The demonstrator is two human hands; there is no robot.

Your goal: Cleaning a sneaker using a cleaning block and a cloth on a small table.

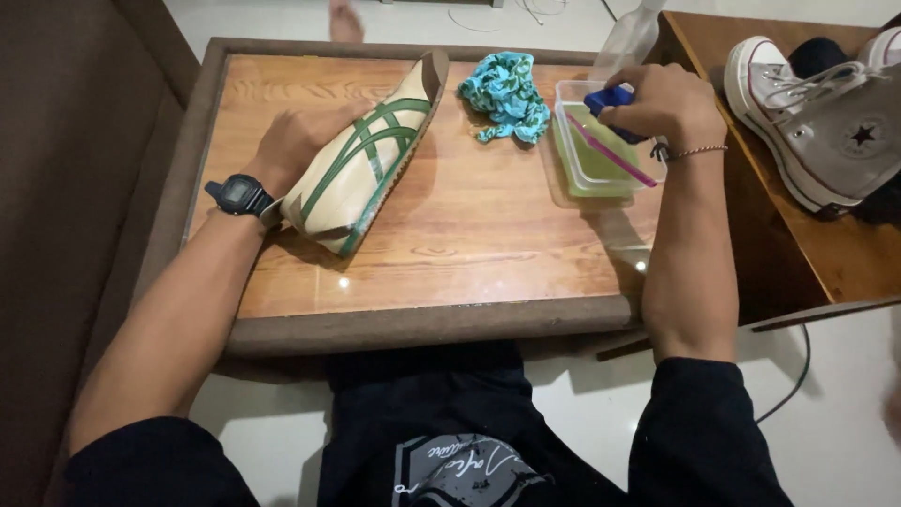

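Item one: my left hand (286,150), watch (239,195) on the wrist, lies on the table (450,244) near its left edge. It is mostly hidden behind the shoe, pressed against its far side; I cannot tell how the fingers are curled.

Item two: shoe (371,155), cream with green crossing stripes, tipped on its side. It runs on a slant from the left half of the table toward the far edge, with one end just short of the far rim and the other nearest my left wrist.

Item three: my right hand (662,103), thin bracelet (690,150) at the wrist, sits over the tub at the right edge, fingers clenched around a small dark blue brush (610,101).

Item four: tub (601,141), clear plastic, rectangular, holding pale green liquid, at the far right of the table. A pink stick (615,155), perhaps a toothbrush handle, lies slantwise across it.

Item five: cloth (507,94), turquoise patterned, crumpled, near the far edge between shoe and tub, touching neither.

Item six: clear bottle (629,38), beyond the tub at the far right corner.

Item seven: high-top sneakers (817,113), grey-white with laces, on a separate wooden stand (751,216) just right of the table.
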